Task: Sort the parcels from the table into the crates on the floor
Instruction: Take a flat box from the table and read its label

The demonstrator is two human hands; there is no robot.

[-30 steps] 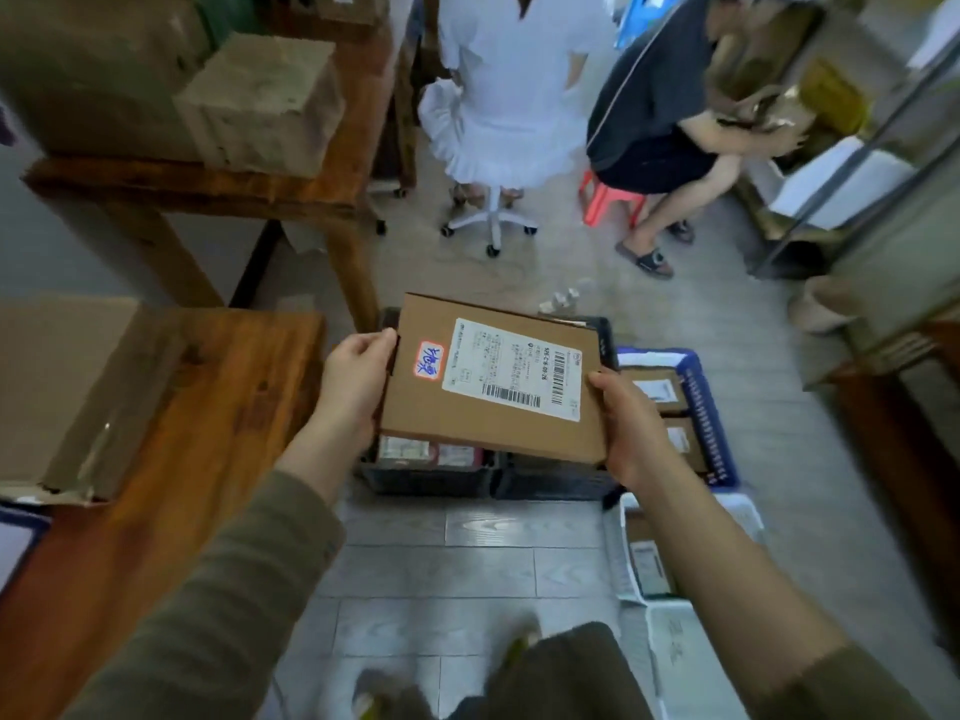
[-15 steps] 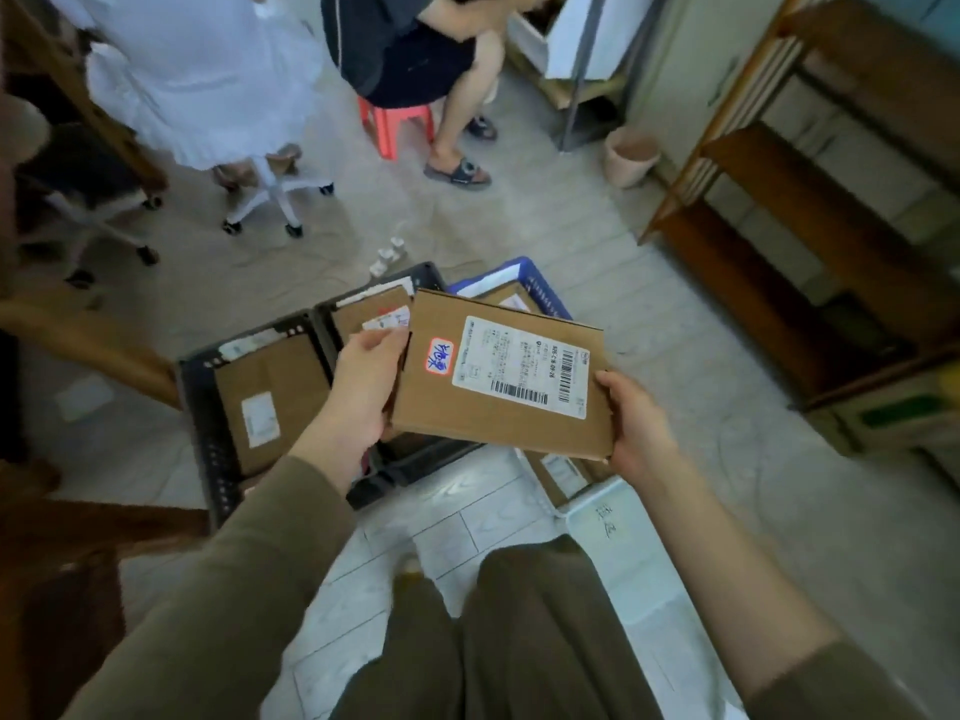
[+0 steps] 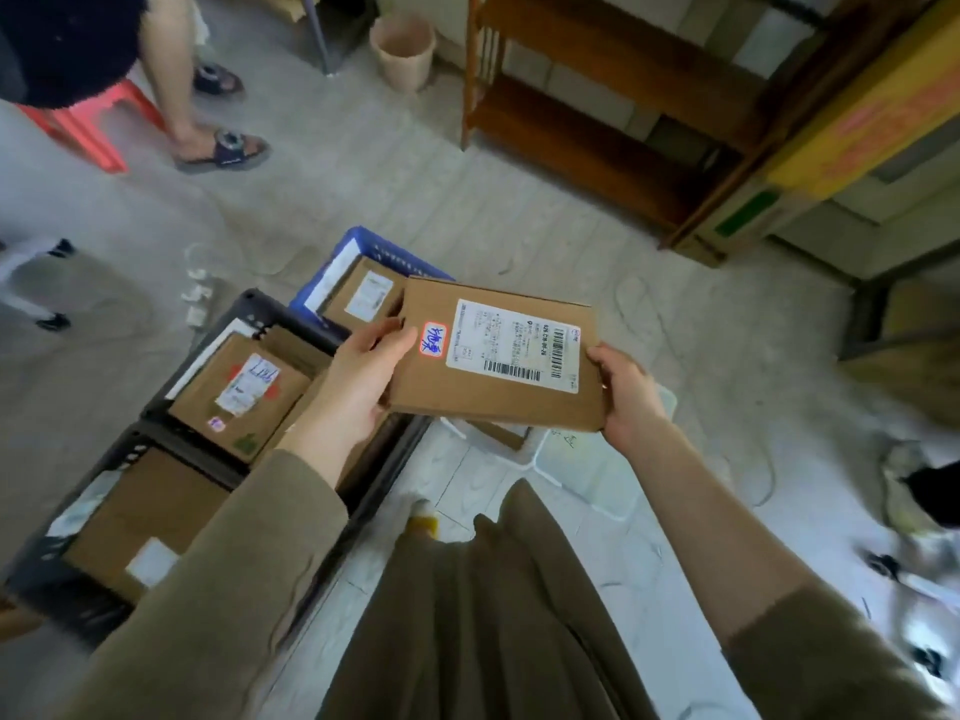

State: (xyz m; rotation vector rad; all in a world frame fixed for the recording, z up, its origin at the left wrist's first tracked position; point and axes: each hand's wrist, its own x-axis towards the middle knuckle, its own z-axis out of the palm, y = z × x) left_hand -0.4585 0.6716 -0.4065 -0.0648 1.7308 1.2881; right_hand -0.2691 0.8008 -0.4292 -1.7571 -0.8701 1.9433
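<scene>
A flat brown cardboard parcel (image 3: pixel 483 392) with a white barcode label and a small red-edged sticker is held level above the floor crates. My left hand (image 3: pixel 363 376) grips its left edge, thumb on top by the sticker. My right hand (image 3: pixel 626 394) grips its right edge. Beneath it stand a blue crate (image 3: pixel 387 254) with a labelled parcel inside, two dark crates (image 3: pixel 249 309) to the left holding brown parcels, and a white crate (image 3: pixel 597 485) partly hidden under the parcel.
A wooden shelf unit (image 3: pixel 597 111) stands at the back right, with a beige bin (image 3: pixel 404 52) beside it. A seated person's legs and sandals (image 3: pixel 221 148) and a red stool (image 3: pixel 88 132) are at the back left. Pale floor tiles lie to the right.
My view has swung right, away from the table, toward the crates and the shelf. Both hands keep their grip on the parcel, which now hangs over the blue and white crates.
</scene>
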